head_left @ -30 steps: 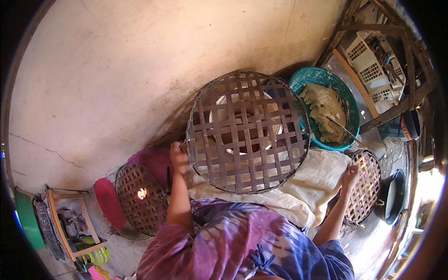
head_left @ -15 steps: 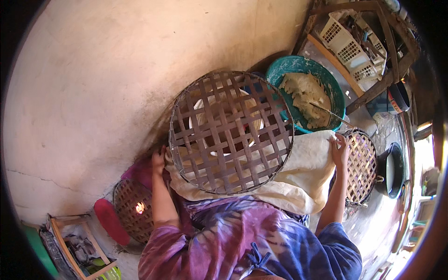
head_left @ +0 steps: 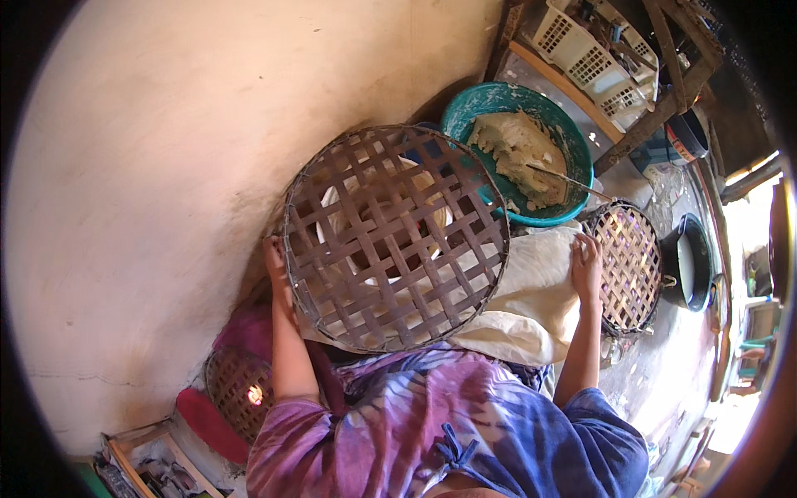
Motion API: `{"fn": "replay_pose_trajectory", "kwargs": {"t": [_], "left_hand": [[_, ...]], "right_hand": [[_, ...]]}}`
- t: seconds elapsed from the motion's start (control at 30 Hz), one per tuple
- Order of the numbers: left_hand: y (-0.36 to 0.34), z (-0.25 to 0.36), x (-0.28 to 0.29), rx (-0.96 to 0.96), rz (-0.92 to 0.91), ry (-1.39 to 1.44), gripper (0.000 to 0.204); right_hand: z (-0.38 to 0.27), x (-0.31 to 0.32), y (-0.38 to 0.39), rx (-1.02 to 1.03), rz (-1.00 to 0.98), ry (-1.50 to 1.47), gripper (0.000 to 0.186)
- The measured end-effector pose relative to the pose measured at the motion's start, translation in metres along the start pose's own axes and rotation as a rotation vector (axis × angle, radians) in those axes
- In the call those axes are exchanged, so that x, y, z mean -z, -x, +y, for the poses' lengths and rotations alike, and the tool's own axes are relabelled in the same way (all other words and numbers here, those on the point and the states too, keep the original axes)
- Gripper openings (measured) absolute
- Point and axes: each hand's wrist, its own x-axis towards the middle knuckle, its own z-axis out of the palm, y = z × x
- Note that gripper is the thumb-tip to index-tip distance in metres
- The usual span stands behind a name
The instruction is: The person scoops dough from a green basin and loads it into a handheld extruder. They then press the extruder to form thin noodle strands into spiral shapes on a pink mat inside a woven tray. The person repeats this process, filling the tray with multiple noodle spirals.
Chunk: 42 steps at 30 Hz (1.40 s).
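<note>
While the large round tray of dark brown woven strips (head_left: pixel 397 241) is seen in front of the wearer's body, its open lattice is set above a cream cloth (head_left: pixel 535 278), and through the gaps a white round container (head_left: pixel 330 203) is partly shown. The cloth is spread under the tray's lower side and out to the right, where its far edge is gripped by the bent fingers of the right hand (head_left: pixel 586 257). The left hand (head_left: pixel 275 256) is held just beside the tray's left rim; its fingers are partly hidden, so whether anything is gripped there cannot be told. Both forearms are extended from a purple, white and blue tie-dyed shirt (head_left: pixel 465 407). Beyond the tray, to the right, a round teal plastic basin (head_left: pixel 459 104) is placed, by which a pale beige doughy mass (head_left: pixel 519 153) is held; a thin stick-like utensil (head_left: pixel 564 176) is rested in it, tilted over the rim. Near the right hand, a smaller light-and-dark woven basket (head_left: pixel 624 270) is seen, with a dark round basin (head_left: pixel 704 261) set beside it. A white perforated plastic crate (head_left: pixel 573 50) is placed at the upper right. At the lower left, a brown lattice basket (head_left: pixel 237 394) is partly covered by the left arm, beside a red rounded object (head_left: pixel 207 423).
</note>
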Motion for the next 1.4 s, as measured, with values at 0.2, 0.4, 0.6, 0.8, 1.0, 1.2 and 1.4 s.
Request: {"fn": "replay_pose_trajectory", "kwargs": {"t": [0.2, 0.4, 0.6, 0.8, 1.0, 1.2, 1.4], "left_hand": [[0.074, -0.017, -0.023, 0.017, -0.165, -0.144, 0.021], [0.109, 0.039, -0.020, -0.007, -0.209, -0.135, 0.028], [0.220, 0.117, 0.012, -0.573, -0.486, -0.615, 0.037], [0.230, 0.134, 0.064, -0.119, -0.173, -0.280, 0.009], [0.258, 0.096, 0.125, -0.437, -0.477, -0.845, 0.010], [0.261, 0.062, 0.108, -0.183, -0.745, -0.953, 0.014], [0.150, 0.116, 0.111, 0.074, -0.119, -0.297, 0.035]], "right_hand": [[-0.023, 0.001, -0.004, -0.040, 0.066, 0.114, 0.026], [-0.101, 0.003, 0.015, -0.237, -0.237, -0.651, 0.021], [-0.138, 0.041, 0.067, 0.084, -1.085, -0.080, 0.040], [-0.157, 0.069, 0.081, 0.320, -1.119, -0.331, 0.025], [-0.139, 0.082, 0.095, 0.060, -1.528, -0.179, 0.042], [-0.092, 0.090, 0.075, 0.005, -1.653, -0.083, 0.047], [-0.105, 0.072, 0.021, -0.253, -0.850, -0.643, 0.047]]}}
